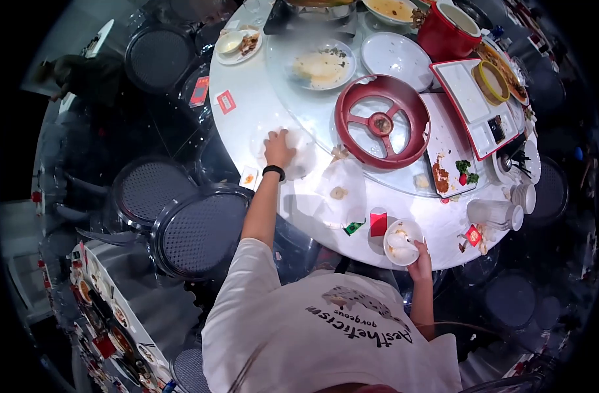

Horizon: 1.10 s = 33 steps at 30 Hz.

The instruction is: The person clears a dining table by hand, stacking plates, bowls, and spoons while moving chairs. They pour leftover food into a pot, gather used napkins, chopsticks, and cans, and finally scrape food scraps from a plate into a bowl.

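Observation:
My left hand [280,149], with a black band on the wrist, reaches down onto the white table. Its fingers are spread, over or on a pale, translucent item [302,154] that may be plastic. On the right, my right hand [419,261] grips the edge of a small white bowl [398,254], which has a white spoon and food scraps in it. Left of the bowl lie a red packet [378,224] and a green wrapper [353,227]. Between my hands sits a crumpled translucent plastic bag [342,190].
A red ring-shaped stand [417,124], a dirty plate [322,64], an empty-looking plate [396,60], a red pot [449,33] and trays [470,98] crowd the turntable. Stacked cups [496,214] stand at the right. Chairs [201,229] surround the table; a person [90,78] is at upper left.

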Each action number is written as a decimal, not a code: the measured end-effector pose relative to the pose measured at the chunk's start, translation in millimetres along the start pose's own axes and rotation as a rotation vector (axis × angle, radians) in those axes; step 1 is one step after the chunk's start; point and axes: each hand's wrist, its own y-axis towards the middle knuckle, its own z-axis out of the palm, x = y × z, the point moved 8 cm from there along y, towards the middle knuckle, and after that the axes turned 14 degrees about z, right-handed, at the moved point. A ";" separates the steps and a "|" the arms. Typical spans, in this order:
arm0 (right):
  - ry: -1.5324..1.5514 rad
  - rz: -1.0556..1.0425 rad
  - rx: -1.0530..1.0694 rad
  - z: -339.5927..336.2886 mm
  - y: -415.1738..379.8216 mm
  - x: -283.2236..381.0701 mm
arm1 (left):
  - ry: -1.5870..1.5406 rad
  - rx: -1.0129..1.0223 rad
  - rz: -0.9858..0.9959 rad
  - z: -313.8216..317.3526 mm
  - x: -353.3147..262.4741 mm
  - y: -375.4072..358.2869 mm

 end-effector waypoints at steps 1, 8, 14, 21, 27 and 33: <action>-0.005 0.000 0.012 -5.9 3.9 -2.8 | -0.048 -0.028 0.026 11.9 -1.2 -2.7; 0.049 0.032 -0.018 -13.7 22.5 -8.1 | -0.175 -0.128 0.145 28.4 -104.5 -95.7; -0.044 -0.009 -0.006 -10.3 27.7 2.4 | -0.103 -0.136 0.222 19.7 -132.7 -119.7; 0.033 -0.012 -0.052 -11.5 8.5 8.9 | 0.106 -0.331 -0.235 -44.9 120.9 0.2; 0.088 -0.033 -0.082 -35.0 -1.4 4.1 | -0.801 0.169 -0.295 -22.0 144.1 26.1; 0.111 -0.080 -0.038 -40.6 -8.6 5.5 | -0.103 -0.273 0.128 -112.2 55.8 -52.2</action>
